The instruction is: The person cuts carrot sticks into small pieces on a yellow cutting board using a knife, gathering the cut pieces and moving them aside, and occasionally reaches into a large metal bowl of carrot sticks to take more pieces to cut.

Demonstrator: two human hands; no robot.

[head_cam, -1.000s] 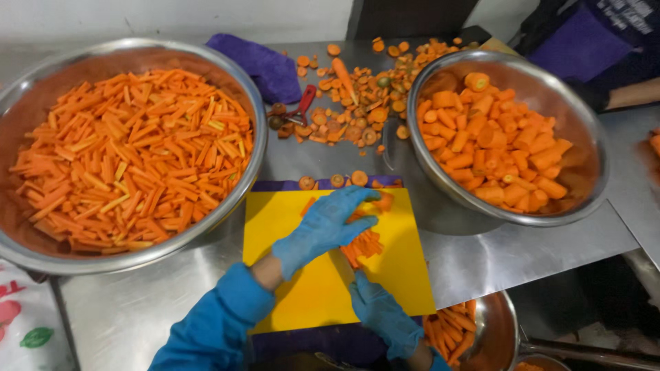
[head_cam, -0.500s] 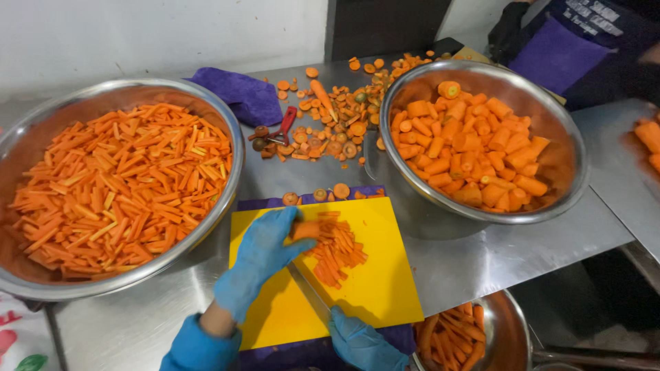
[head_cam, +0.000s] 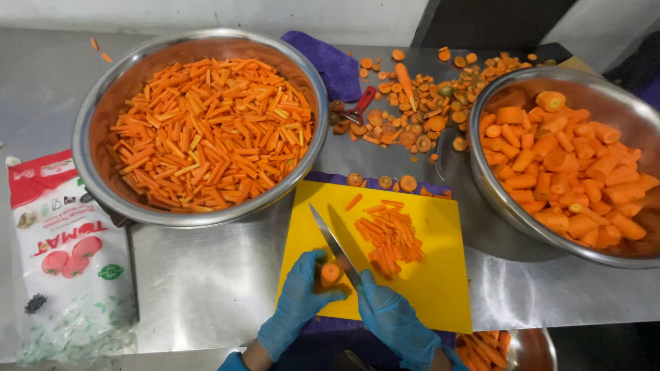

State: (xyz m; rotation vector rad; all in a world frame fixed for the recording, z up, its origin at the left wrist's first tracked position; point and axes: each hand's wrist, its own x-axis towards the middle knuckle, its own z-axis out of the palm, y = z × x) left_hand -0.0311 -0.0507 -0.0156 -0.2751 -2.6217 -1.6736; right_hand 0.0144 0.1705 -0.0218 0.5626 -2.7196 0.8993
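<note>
My left hand (head_cam: pixel 300 302), in a blue glove, is curled around a carrot piece (head_cam: pixel 331 273) at the near edge of the yellow cutting board (head_cam: pixel 440 288), holding it with the cut face up. My right hand (head_cam: pixel 392 317), gloved the same, is wrapped tight around the handle of a knife (head_cam: pixel 335 245); the blade runs up and to the left across the board, its edge just beside the carrot piece. Right of the blade, a small heap of cut carrot sticks (head_cam: pixel 392 237) lies in the middle of the board, with one stray stick a little above it.

Below the board, at my lower right, the rim of a small metal bowl (head_cam: pixel 533 343) with carrot sticks peeks in. To my left on the steel table (head_cam: pixel 199 275) lies a red and white plastic bag (head_cam: pixel 65 254) printed with tomatoes.

Along the far edge of the board sit a few round carrot ends (head_cam: pixel 381 181). Beyond that, on the left, a big metal bowl (head_cam: pixel 93 117) is full of carrot sticks; on the right, another large bowl (head_cam: pixel 495 199) holds chunky carrot pieces and crowds the board's right corner. Between the two bowls the table is littered with carrot tops and trimmings (head_cam: pixel 419 124), with a red peeler (head_cam: pixel 360 105) among them and a purple cloth (head_cam: pixel 330 62) behind.
</note>
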